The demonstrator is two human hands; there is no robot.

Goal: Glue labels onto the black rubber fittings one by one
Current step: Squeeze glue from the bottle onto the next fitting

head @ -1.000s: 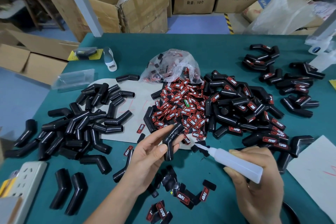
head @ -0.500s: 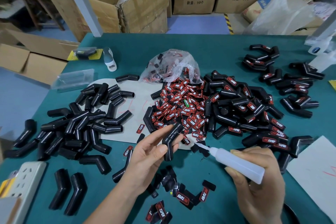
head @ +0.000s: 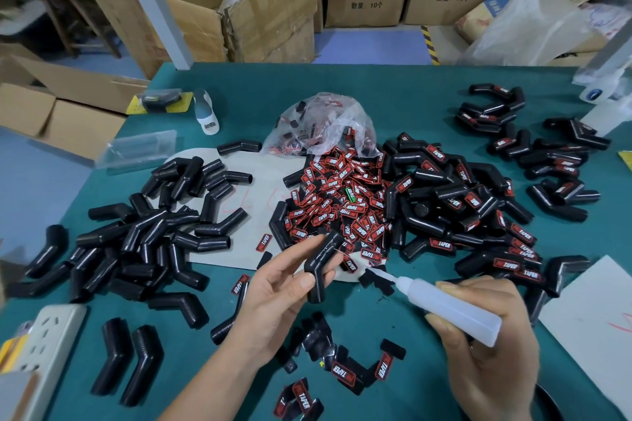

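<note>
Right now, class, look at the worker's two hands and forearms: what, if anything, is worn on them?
Both hands are bare: no gloves on the left hand or the right hand. The forearms show no sleeves. No watch or bracelet is visible on either wrist.

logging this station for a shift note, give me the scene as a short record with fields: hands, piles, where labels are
left hand: left hand grips one bent black fitting, no label showing on it
right hand: right hand holds the glue bottle, nozzle aimed toward the fitting
unlabelled pile: plain fittings, person's left
labelled pile: fittings with red labels, person's right
loose labels: red heap at centre, spilling from a plastic bag
surface: green table
</note>
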